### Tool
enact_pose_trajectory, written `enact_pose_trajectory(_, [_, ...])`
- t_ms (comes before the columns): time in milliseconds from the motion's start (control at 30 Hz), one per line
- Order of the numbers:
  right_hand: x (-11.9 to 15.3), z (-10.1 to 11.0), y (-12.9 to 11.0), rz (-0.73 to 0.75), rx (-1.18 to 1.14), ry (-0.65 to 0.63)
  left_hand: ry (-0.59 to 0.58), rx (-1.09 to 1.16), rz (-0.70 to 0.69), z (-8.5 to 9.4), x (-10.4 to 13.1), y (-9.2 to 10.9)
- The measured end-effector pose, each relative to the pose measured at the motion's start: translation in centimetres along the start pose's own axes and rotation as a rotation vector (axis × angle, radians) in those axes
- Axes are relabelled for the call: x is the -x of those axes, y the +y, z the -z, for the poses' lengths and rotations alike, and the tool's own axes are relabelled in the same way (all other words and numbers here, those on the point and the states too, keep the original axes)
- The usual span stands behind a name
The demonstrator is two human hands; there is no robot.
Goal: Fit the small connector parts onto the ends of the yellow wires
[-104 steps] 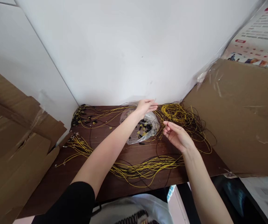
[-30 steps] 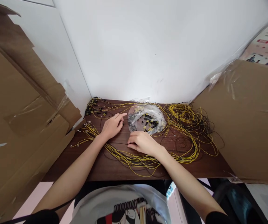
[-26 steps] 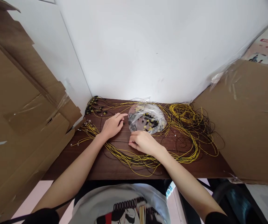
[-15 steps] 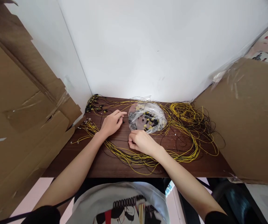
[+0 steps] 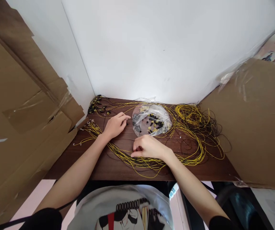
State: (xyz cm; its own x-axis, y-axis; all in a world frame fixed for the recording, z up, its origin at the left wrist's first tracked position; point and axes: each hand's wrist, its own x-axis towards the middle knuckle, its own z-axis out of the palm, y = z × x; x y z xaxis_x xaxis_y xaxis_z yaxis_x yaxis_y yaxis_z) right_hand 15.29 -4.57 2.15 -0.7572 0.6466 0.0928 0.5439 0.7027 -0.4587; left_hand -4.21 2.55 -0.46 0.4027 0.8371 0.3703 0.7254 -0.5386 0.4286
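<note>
My left hand (image 5: 116, 125) is over the dark tabletop, left of a clear plastic bag (image 5: 166, 127). Its fingers are bent together in a pinch. What they hold, if anything, is too small to make out. Small black and yellow connectors (image 5: 153, 123) lie in the bag. My right hand (image 5: 150, 147) is just in front of the bag, thumb parted from the curled fingers. Its thumb is close to a long bundle of yellow and black wires (image 5: 120, 154), which curves below both hands. A thin dark wire runs between the hands.
White-tipped wire ends (image 5: 92, 124) fan out on the left. Behind them lies a cluster of wires with black connectors (image 5: 95, 103). Tangled yellow and black wires (image 5: 192, 116) fill the right side. Cardboard walls (image 5: 254, 127) flank the table (image 5: 113, 174), with a white wall (image 5: 137, 48) behind.
My right hand has loosened from a closed grip near the dark wire, and its thumb has dropped toward the wire bundle. My left hand has barely moved.
</note>
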Motion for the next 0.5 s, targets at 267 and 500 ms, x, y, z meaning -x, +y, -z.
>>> enact_pose_trajectory(267, [-0.14,-0.83,-0.30,0.083,-0.007,-0.057,-0.059,-0.050,-0.066,-0.33,0.04,-0.21])
enact_pose_trajectory(500, [0.06,-0.07,-0.10,-0.132,0.257,0.031,-0.055,-0.041,-0.081,-0.45,0.04,-0.47])
